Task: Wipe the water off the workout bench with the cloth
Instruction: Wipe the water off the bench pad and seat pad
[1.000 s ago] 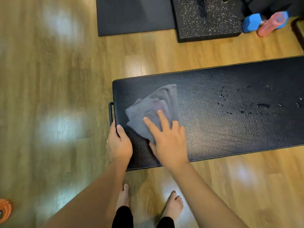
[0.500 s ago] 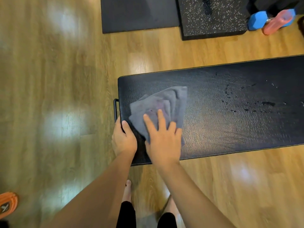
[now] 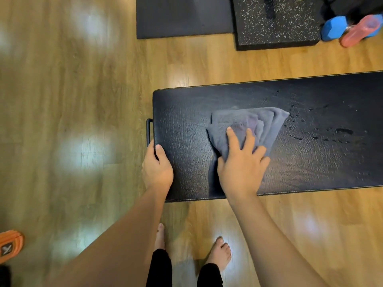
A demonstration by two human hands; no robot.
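A black padded workout bench (image 3: 186,125) lies across the wooden floor, running off the right edge. A folded grey cloth (image 3: 257,123) rests flat on its middle. My right hand (image 3: 241,166) presses down on the cloth's near part with fingers spread. Water drops and a small puddle (image 3: 343,131) sit on the bench just right of the cloth. My left hand (image 3: 156,168) grips the bench's near left corner, thumb on top, beside a black metal handle (image 3: 148,131).
Two dark floor mats (image 3: 184,17) lie beyond the bench. A blue dumbbell (image 3: 333,27) and a pink bottle (image 3: 361,30) sit at the top right. An orange roller (image 3: 10,245) is at the lower left. My bare feet (image 3: 220,253) stand before the bench.
My right hand has slid the cloth to the right along the bench, toward the water drops. My left hand has stayed on the bench's left corner.
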